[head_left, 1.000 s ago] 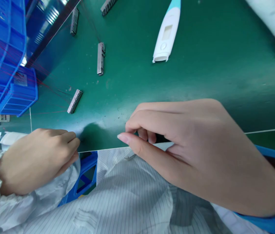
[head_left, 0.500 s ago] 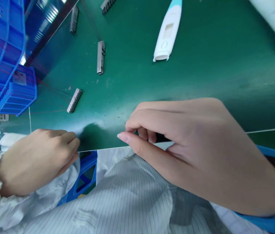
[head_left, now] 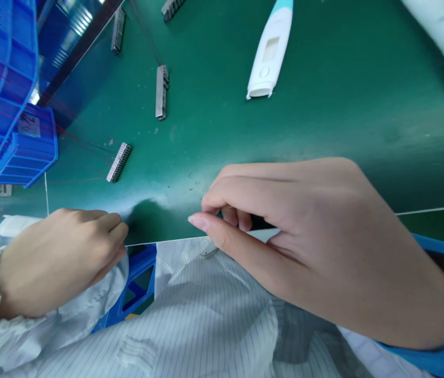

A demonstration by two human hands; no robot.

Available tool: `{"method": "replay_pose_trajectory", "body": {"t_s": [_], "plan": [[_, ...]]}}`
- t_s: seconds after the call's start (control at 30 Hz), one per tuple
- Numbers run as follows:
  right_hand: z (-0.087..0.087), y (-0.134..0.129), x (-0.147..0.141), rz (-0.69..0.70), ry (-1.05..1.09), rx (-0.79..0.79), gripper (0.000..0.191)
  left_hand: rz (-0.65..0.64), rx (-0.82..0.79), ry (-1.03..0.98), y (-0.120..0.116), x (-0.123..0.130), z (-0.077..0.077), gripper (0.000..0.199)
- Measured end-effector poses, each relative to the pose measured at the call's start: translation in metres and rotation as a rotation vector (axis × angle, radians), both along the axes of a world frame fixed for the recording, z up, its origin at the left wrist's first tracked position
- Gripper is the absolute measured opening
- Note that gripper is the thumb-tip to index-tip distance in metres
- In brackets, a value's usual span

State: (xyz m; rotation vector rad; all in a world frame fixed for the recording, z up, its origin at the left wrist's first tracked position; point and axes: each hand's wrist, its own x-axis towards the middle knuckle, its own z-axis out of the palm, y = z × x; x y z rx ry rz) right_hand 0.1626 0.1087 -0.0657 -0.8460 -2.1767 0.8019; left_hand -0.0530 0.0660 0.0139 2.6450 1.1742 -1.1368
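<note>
My left hand (head_left: pixel 60 260) rests closed at the table's front edge, knuckles up. Its fingers curl under, so its palm and anything inside are hidden. Larger in view, my right hand (head_left: pixel 285 231) lies at the same edge with loosely curled fingers, the thumb tip just below the index finger. Nothing shows between those fingertips. Beyond it on the green table (head_left: pixel 206 126) lies a white digital thermometer (head_left: pixel 268 58) with a turquoise tip, its near end uncapped. Neither hand touches it. Nearest to my left hand is a small metal toothed block (head_left: pixel 119 163) with thin wires.
More metal blocks lie at the upper left, one of them a grey block (head_left: pixel 161 92). Blue plastic baskets (head_left: pixel 25 152) stand at the left, with thin red wires across them. A white object (head_left: pixel 438 42) reaches in at the upper right. Below the edge is a blue stool (head_left: pixel 141 270).
Both hands keep their pose and place. The view has shifted very slightly, moving the table things a few pixels left.
</note>
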Motion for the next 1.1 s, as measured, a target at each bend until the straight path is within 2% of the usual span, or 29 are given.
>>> {"method": "replay_pose_trajectory", "body": {"t_s": [0.17,0.33,0.7,0.87,1.1], "plan": [[-0.0029,0.0008,-0.0019,0.009,-0.007,0.006,0.031,0.052,-0.034,0.013,-0.0019,-0.0029,0.0009,0.028],[-0.0065,0.0008,-0.0051,0.001,-0.031,0.021,0.031,0.046,-0.019,0.026,-0.0016,-0.0031,0.0002,0.028],[-0.0014,0.0009,-0.0040,-0.026,-0.060,0.034,0.032,0.062,-0.026,0.000,-0.0016,-0.0037,-0.0011,0.029],[0.0005,0.0006,0.0005,0.004,-0.064,0.018,0.030,0.073,-0.048,0.015,-0.0001,-0.0026,-0.0023,0.028],[0.0012,0.0012,-0.0003,-0.007,-0.023,0.033,0.031,0.069,-0.015,-0.026,-0.0019,-0.0028,0.0018,0.031]]}}
